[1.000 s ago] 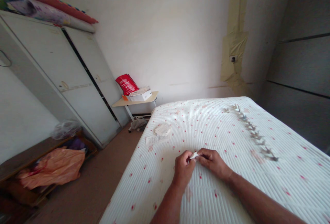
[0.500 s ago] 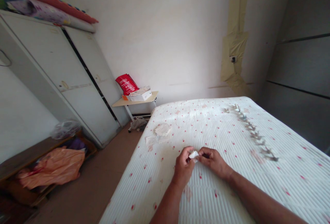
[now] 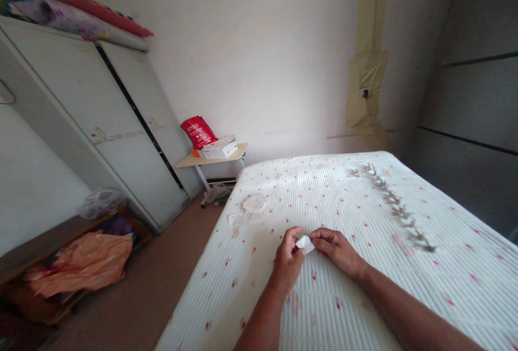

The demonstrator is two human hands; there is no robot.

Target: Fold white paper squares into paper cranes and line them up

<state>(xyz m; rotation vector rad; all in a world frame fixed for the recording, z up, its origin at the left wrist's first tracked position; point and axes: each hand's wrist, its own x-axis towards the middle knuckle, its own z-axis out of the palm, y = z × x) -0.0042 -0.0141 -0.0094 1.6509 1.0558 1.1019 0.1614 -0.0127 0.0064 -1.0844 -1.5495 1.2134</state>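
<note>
Shifted folded paper [image 3: 306, 244], angular, ribbed bedcover [image 3: 324, 302]

I read this as a home bedroom: the ribbed, red-dotted mattress [image 3: 324, 291] spreads before me toward twelve o'clock. I see a tall cabinet [image 3: 68, 92] at ten o'clock, rolled mats [image 3: 81, 23] on top, a small table [image 3: 186, 161] at eleven, and a wall socket [image 3: 365, 93] at one.

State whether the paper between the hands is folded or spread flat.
Folded: the small white paper between the left hand and right hand shows angled facets meeting along a crease.
</note>
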